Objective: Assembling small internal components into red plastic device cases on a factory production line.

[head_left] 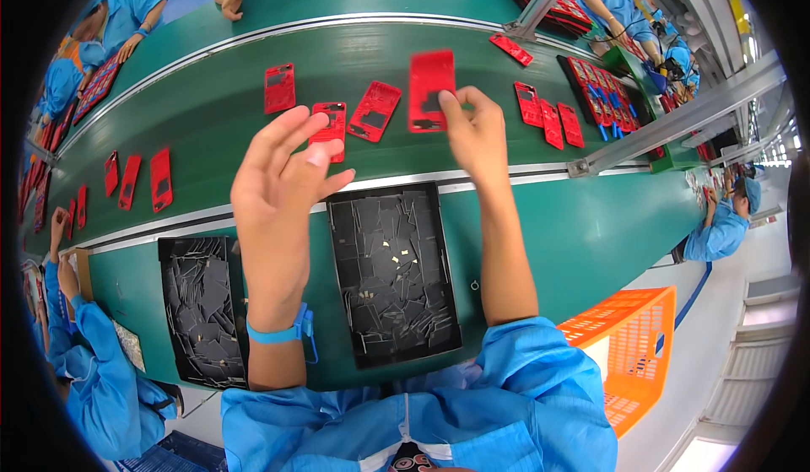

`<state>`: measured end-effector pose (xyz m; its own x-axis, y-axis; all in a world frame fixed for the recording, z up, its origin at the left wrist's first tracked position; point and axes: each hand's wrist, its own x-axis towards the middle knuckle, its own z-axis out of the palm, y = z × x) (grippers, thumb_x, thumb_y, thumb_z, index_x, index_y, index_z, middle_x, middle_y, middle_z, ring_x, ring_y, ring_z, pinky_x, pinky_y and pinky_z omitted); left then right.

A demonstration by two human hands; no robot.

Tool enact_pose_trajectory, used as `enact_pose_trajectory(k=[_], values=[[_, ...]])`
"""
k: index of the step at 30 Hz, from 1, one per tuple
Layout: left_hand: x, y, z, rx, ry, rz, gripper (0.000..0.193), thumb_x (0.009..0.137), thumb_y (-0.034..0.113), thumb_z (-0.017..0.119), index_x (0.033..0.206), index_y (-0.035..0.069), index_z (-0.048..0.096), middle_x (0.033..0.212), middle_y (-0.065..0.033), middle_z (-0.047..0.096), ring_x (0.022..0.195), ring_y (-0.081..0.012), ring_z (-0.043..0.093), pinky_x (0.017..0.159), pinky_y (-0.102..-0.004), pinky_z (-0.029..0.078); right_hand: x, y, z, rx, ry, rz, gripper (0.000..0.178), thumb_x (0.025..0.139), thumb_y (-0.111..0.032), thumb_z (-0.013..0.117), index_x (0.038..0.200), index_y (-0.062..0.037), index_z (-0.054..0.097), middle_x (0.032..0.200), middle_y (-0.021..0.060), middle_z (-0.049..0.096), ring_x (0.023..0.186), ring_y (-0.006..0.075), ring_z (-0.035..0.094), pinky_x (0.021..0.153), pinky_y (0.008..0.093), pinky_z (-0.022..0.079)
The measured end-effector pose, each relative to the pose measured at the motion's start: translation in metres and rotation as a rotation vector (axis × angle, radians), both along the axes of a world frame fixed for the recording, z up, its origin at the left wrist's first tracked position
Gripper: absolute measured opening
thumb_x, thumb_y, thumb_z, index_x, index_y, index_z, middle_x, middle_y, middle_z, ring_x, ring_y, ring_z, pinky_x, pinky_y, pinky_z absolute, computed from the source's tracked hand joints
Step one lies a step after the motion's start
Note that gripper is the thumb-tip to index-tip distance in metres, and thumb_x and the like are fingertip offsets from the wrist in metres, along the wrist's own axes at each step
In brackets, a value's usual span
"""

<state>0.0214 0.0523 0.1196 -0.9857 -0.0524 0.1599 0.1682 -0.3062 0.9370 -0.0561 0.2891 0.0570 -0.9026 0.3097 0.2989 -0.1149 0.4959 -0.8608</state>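
Note:
My right hand (477,130) pinches the lower right edge of a red phone housing (432,84), tilted up over the green conveyor belt; a dark patch shows on its inner face. To the left, my left hand (283,181) hangs with fingers spread and nothing in it, a blue strap (283,334) round its wrist. Just beyond its fingertips lies another red housing (332,116), partly covered by them. A tilted red housing (375,111) rests between my hands. Below them stands a black tray (336,244) full of dark thin pads with a few small pale pieces.
A second black tray (167,303) of dark pads stands to the left. More red housings (550,124) lie on the belt (228,126). A metal post (666,126) crosses at right. An orange crate (629,362) is at lower right. Co-workers (105,362) sit around the line.

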Motion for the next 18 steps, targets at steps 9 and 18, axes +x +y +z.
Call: enact_pose_trajectory(k=[9,18], values=[[0.004,0.002,0.0,0.06,-0.005,-0.106,0.039,0.102,0.01,0.061,0.138,-0.005,0.054,0.126,-0.0171,0.066,0.108,-0.0201,0.068,0.087,-0.0331,0.061,-0.03,0.105,-0.073,0.257,0.078,-0.297,0.046,0.091,-0.019,0.071,0.13,0.0053,0.062,0.096,0.022,0.073,0.09,0.0365,0.071,0.084,0.0436,0.055],[0.002,-0.007,-0.008,0.187,0.009,-0.194,0.03,0.099,0.01,0.066,0.126,0.0,0.059,0.111,-0.0092,0.069,0.096,-0.0123,0.067,0.082,-0.0265,0.056,-0.016,0.207,-0.116,0.77,0.052,-0.751,0.035,0.09,-0.033,0.06,0.102,-0.003,0.076,0.092,0.0241,0.074,0.088,0.0435,0.072,0.078,0.0543,0.056]])
